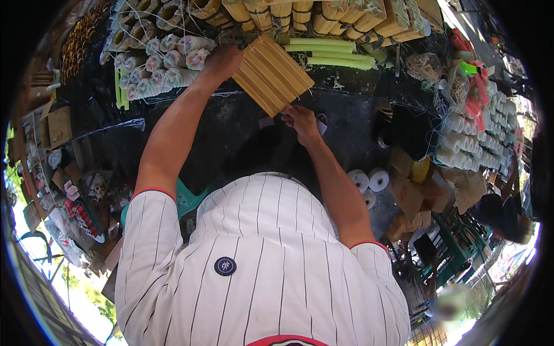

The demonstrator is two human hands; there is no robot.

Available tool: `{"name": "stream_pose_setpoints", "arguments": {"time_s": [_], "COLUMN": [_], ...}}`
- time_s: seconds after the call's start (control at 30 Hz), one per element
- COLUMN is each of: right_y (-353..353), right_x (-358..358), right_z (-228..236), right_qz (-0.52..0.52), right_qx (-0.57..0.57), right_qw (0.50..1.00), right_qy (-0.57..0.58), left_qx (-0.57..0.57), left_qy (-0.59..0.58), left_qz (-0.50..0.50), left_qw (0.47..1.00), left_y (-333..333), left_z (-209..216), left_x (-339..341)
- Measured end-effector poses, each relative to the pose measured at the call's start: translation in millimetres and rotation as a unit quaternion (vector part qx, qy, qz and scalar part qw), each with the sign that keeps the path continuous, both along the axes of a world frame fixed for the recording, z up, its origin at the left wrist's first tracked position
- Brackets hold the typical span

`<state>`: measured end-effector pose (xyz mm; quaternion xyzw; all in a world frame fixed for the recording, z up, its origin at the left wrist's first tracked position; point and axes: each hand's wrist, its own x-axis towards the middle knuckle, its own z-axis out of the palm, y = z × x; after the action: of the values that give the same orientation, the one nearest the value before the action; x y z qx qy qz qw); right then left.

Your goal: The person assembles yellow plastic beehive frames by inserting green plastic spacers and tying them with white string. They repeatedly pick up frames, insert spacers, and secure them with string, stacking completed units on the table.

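A square panel of brown wooden or bamboo slats [271, 76] is tilted cornerwise in front of me, above the dark work surface. My left hand [224, 62] is closed at its left edge, with the fingertips partly hidden. At the panel's lower corner, my right hand [301, 122] pinches with thumb and fingers; a thin cord end may be there, too small to make out. Beside my left hand lies a stack of rolls in clear plastic [173, 60]. Pale green strips [340, 60] lie just beyond the panel's right side.
Bundled slat rolls [271, 17] line the far edge. White spools of thread [378, 180] stand on the floor at right, near cardboard boxes [407, 199]. Further right are stacked white rolls [461, 141]. A green plastic stool [187, 199] shows by my left side.
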<state>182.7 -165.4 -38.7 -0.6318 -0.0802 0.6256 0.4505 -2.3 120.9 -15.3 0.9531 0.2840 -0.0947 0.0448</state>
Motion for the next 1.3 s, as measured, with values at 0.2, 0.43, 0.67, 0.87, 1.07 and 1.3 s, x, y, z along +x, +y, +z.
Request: {"name": "stream_pose_setpoints", "arguments": {"time_s": [0.2, 0.43, 0.67, 0.87, 1.07, 1.3], "right_y": [-2.6, -5.4, -16.0, -30.8, -25.3, -28.1], "right_x": [2.4, -0.9, 0.8, -1.7, -6.9, -6.3], "right_z": [-9.2, -16.2, -37.3, -22.1, 19.6, 16.8], "right_qz": [-0.014, -0.023, -0.005, 0.123, 0.187, 0.209], "right_qx": [0.000, 0.010, 0.013, 0.021, -0.024, -0.013], "right_qw": [1.000, 1.000, 0.998, 0.880, 0.833, 0.834], "right_qy": [-0.004, 0.011, -0.060, -0.459, -0.520, -0.511], "left_qx": [-0.017, 0.005, 0.067, -0.084, -0.190, -0.251], "left_qy": [-0.018, -0.067, -0.260, -0.337, -0.450, -0.486], "left_qz": [-0.012, -0.038, 0.010, 0.358, 0.507, 0.578], "left_qw": [1.000, 0.997, 0.963, 0.867, 0.710, 0.606], "left_y": [1.4, 10.4, -35.3, -114.3, -107.0, -95.9], "left_z": [0.3, -16.3, 38.5, 9.8, -37.8, -19.4], "left_x": [9.4, 2.3, 14.1, -41.5, -32.2, -13.2]}}
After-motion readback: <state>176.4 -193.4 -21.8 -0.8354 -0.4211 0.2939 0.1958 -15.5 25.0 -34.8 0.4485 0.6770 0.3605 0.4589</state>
